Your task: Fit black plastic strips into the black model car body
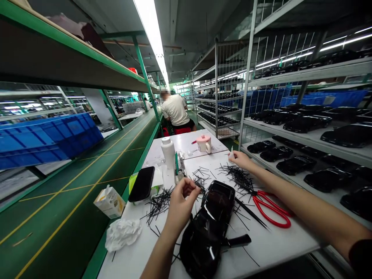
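Note:
My left hand [183, 197] is closed in a pinch just left of the roof of a glossy black model car [207, 228]; whatever lies between its fingertips is too small to make out. Stretched out to the far right of the table, my right hand [240, 159] grips a small white bottle with a pointed nozzle [231, 154]. The car rests on the white table, one door swung out to the right. Thin black strips [238, 176] are scattered around it in loose heaps. Red-handled scissors [271, 209] and dark tweezers [251, 213] lie to the car's right.
A phone [142, 184], a white bottle [167, 153], a drink carton [109, 202], crumpled tissue [122, 234] and a pink-lidded mug [204, 143] stand about the table. A green conveyor [72, 201] runs along the left. Racks of black model cars [305, 166] line the right. A person [176, 110] sits ahead.

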The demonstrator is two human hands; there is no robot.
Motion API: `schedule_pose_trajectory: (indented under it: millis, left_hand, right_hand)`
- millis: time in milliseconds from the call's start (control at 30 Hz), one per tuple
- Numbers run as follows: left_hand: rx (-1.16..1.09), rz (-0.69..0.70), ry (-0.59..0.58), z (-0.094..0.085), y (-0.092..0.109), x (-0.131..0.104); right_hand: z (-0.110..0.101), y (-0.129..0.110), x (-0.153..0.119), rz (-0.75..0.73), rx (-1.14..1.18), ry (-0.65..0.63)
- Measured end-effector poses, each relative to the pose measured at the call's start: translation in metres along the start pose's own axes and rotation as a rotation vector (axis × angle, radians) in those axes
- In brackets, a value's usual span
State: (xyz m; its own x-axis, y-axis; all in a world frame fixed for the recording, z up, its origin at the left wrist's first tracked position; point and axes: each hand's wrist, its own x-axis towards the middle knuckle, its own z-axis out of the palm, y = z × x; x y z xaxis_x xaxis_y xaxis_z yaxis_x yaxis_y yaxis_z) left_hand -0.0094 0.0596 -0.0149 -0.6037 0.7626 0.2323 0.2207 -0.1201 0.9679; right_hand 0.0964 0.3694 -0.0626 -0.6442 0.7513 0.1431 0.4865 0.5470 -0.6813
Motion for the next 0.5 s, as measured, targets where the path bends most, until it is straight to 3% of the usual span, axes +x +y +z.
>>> schedule_pose_trajectory:
  millis: [167,300,400,500]
  left_hand:
    - [0.032,-0.003,0.069,0.001,-0.019,-0.006]
    - [0.022,-0.031,0.063,0.002,-0.019,-0.01]
    - [0.006,-0.051,0.039,0.005,-0.013,-0.013]
    - [0.022,-0.034,0.005,0.007,-0.005,-0.018]
  right_hand:
    - [0.017,0.004,0.022,0.016,-0.128,-0.014]
    - [0.005,0.007,0.016,0.034,-0.201,-0.002]
    - [-0.019,0.008,-0.019,0.002,-0.249,-0.019]
    - [-0.035,0.005,-0.084,-0.079,-0.261,-0.199]
